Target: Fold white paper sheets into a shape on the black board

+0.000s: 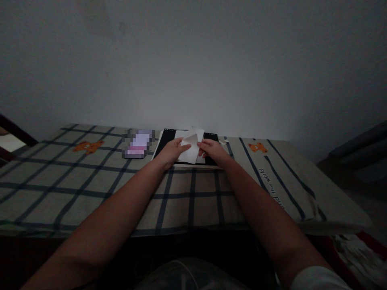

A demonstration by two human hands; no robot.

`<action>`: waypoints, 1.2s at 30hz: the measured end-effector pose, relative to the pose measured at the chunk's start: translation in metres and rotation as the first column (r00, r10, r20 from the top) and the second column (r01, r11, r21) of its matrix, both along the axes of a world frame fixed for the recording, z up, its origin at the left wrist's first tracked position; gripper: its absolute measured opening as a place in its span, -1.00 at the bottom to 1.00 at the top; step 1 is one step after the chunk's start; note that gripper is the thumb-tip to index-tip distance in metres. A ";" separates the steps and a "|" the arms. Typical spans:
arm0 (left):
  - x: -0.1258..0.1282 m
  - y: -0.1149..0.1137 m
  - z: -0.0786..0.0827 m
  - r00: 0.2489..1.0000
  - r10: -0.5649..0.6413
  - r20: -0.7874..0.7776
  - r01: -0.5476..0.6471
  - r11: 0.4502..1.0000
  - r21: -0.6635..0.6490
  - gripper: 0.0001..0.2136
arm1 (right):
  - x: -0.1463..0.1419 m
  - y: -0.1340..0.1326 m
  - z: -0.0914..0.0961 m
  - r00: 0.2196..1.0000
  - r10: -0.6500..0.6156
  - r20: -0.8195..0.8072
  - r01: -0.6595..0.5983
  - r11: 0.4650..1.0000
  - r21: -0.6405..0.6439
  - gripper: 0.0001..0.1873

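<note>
A sheet of white paper (191, 148), partly folded, lies over a black pad (165, 141) at the far side of the table. My left hand (173, 150) pinches the paper's left edge. My right hand (211, 148) grips its right edge with the fingers closed on it. Both forearms reach forward across the checked cloth.
The table wears a beige cloth with dark blue checks (90, 181) and orange bear prints (88, 146). A blurred pink and white object (138, 143) sits left of the pad. A small white item (223, 141) lies right of it. A plain wall stands behind.
</note>
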State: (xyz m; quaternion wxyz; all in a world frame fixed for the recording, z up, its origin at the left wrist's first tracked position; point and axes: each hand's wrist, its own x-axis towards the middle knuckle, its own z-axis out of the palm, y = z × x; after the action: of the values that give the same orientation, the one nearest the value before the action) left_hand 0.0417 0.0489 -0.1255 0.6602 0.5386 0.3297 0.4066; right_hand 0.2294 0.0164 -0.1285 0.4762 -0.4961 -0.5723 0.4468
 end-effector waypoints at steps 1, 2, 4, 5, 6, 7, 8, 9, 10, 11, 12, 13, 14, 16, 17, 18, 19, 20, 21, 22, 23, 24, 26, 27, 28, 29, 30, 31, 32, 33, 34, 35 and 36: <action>0.000 0.000 -0.001 1.000 -0.015 0.001 0.015 1.000 0.015 -0.70 | 0.000 0.001 0.000 1.000 -0.021 0.014 0.021 0.999 0.027 -0.63; 0.000 0.000 -0.001 0.999 -0.036 -0.002 0.036 0.999 0.024 -0.71 | 0.000 0.001 0.000 0.999 -0.042 0.011 0.042 0.998 0.048 -0.64; 0.000 -0.002 0.000 0.997 -0.078 -0.025 0.079 0.997 0.024 -0.70 | 0.001 0.002 0.000 0.997 -0.075 -0.020 0.076 0.995 0.062 -0.66; 0.000 -0.003 0.001 0.995 -0.090 -0.045 0.090 0.996 0.018 -0.70 | 0.001 0.002 0.001 0.996 -0.086 -0.036 0.088 0.994 0.060 -0.66; 0.000 -0.004 0.003 0.994 -0.089 -0.068 0.090 0.996 0.011 -0.69 | 0.001 0.002 0.002 0.995 -0.090 -0.045 0.093 0.994 0.060 -0.67; 0.000 -0.006 0.004 0.993 -0.074 -0.092 0.075 0.997 0.008 -0.68 | 0.002 0.001 0.003 0.995 -0.088 -0.048 0.091 0.994 0.061 -0.67; 0.000 -0.007 0.006 0.992 -0.051 -0.111 0.053 0.999 0.011 -0.68 | 0.002 -0.001 0.004 0.996 -0.077 -0.045 0.080 0.995 0.064 -0.67; 0.000 -0.007 0.007 0.992 -0.018 -0.125 0.021 1.000 0.022 -0.67 | 0.001 -0.002 0.005 0.997 -0.062 -0.038 0.064 0.996 0.069 -0.67; 0.000 -0.007 0.008 0.991 0.020 -0.130 -0.015 0.999 0.039 -0.66 | 0.001 -0.004 0.006 0.999 -0.042 -0.027 0.044 0.996 0.073 -0.67; -0.001 -0.007 0.009 0.990 0.057 -0.126 -0.050 0.997 0.059 -0.65 | 0.001 -0.005 0.007 1.000 -0.019 -0.013 0.020 0.997 0.073 -0.67; -0.001 -0.006 0.009 0.989 0.090 -0.117 -0.081 0.994 0.076 -0.63 | 0.001 -0.007 0.008 1.000 0.002 -0.002 -0.002 0.998 0.069 -0.67; -0.002 -0.005 0.009 0.988 0.113 -0.106 -0.104 0.991 0.088 -0.62 | 0.000 -0.008 0.009 1.000 0.021 0.008 -0.021 0.998 0.060 -0.68; -0.003 -0.005 0.010 0.987 0.128 -0.095 -0.119 0.988 0.093 -0.61 | 0.000 -0.008 0.009 0.999 0.037 0.015 -0.037 0.998 0.048 -0.69; -0.004 -0.004 0.010 0.987 0.139 -0.085 -0.132 0.987 0.089 -0.61 | 0.000 -0.009 0.009 0.998 0.057 0.017 -0.057 0.998 0.030 -0.72; -0.004 -0.003 0.011 0.985 0.148 -0.091 -0.140 0.986 0.088 -0.62 | 0.000 -0.008 0.008 0.998 0.058 0.015 -0.059 0.998 0.027 -0.74; -0.004 -0.003 0.011 0.982 0.160 -0.099 -0.151 0.984 0.091 -0.63 | 0.000 -0.008 0.007 0.998 0.055 0.012 -0.055 0.998 0.027 -0.76; -0.004 -0.003 0.011 0.979 0.173 -0.106 -0.163 0.982 0.098 -0.64 | 0.000 -0.007 0.006 0.999 0.049 0.012 -0.049 0.998 0.030 -0.77; -0.004 -0.002 0.010 0.977 0.184 -0.111 -0.173 0.979 0.104 -0.65 | 0.000 -0.007 0.006 0.999 0.044 0.014 -0.044 0.998 0.035 -0.78; -0.004 -0.002 0.010 0.975 0.191 -0.115 -0.179 0.978 0.109 -0.66 | 0.001 -0.006 0.005 0.999 0.042 0.017 -0.042 0.998 0.040 -0.79; -0.004 -0.002 0.009 0.974 0.194 -0.116 -0.181 0.977 0.113 -0.67 | 0.001 -0.005 0.004 0.999 0.042 0.020 -0.042 0.998 0.043 -0.79; -0.004 -0.001 0.008 0.974 0.194 -0.116 -0.180 0.977 0.115 -0.67 | 0.001 -0.005 0.003 0.999 0.042 0.022 -0.043 0.998 0.047 -0.79; -0.004 0.000 0.007 0.975 0.192 -0.114 -0.178 0.977 0.118 -0.68 | 0.001 -0.005 0.003 0.999 0.044 0.025 -0.045 0.998 0.049 -0.79; -0.004 0.001 0.005 0.975 0.192 -0.111 -0.177 0.976 0.128 -0.67 | 0.002 -0.004 0.002 0.998 0.043 0.035 -0.045 0.998 0.052 -0.79; -0.004 0.001 0.004 0.975 0.197 -0.106 -0.182 0.974 0.135 -0.67 | 0.002 -0.004 0.002 0.998 0.043 0.044 -0.045 0.998 0.054 -0.79; -0.004 0.001 0.004 0.973 0.205 -0.102 -0.190 0.972 0.140 -0.66 | 0.002 -0.004 0.002 0.997 0.045 0.055 -0.049 0.997 0.057 -0.79; -0.004 0.001 0.005 0.972 0.215 -0.100 -0.200 0.969 0.144 -0.65 | 0.002 -0.004 0.002 0.997 0.050 0.064 -0.054 0.997 0.060 -0.79; -0.004 0.000 0.005 0.970 0.220 -0.100 -0.204 0.968 0.146 -0.64 | 0.003 -0.003 0.001 0.996 0.054 0.069 -0.058 0.996 0.062 -0.79; -0.004 -0.001 0.007 0.971 0.217 -0.102 -0.201 0.969 0.143 -0.64 | 0.003 -0.003 0.001 0.996 0.054 0.070 -0.058 0.996 0.063 -0.78; -0.004 -0.002 0.008 0.972 0.208 -0.105 -0.193 0.971 0.137 -0.64 | 0.004 -0.002 0.000 0.996 0.051 0.068 -0.055 0.997 0.060 -0.78; -0.004 -0.003 0.010 0.974 0.197 -0.108 -0.182 0.975 0.130 -0.65 | 0.004 -0.002 -0.001 0.997 0.045 0.064 -0.049 0.997 0.057 -0.78; -0.004 -0.004 0.012 0.976 0.186 -0.111 -0.172 0.977 0.124 -0.67 | 0.004 -0.001 -0.001 0.997 0.039 0.060 -0.042 0.998 0.056 -0.78; -0.004 -0.005 0.013 0.977 0.182 -0.116 -0.168 0.978 0.121 -0.68 | 0.004 -0.001 -0.002 0.998 0.035 0.058 -0.038 0.998 0.055 -0.79; -0.004 -0.006 0.014 0.975 0.186 -0.122 -0.171 0.978 0.122 -0.70 | 0.004 -0.001 -0.001 0.998 0.036 0.058 -0.040 0.998 0.056 -0.79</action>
State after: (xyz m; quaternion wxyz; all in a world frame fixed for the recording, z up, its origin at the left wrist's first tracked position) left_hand 0.0377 0.0430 -0.1120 0.5665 0.5684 0.3970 0.4454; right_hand 0.2336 0.0150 -0.1299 0.4650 -0.4840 -0.6074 0.4250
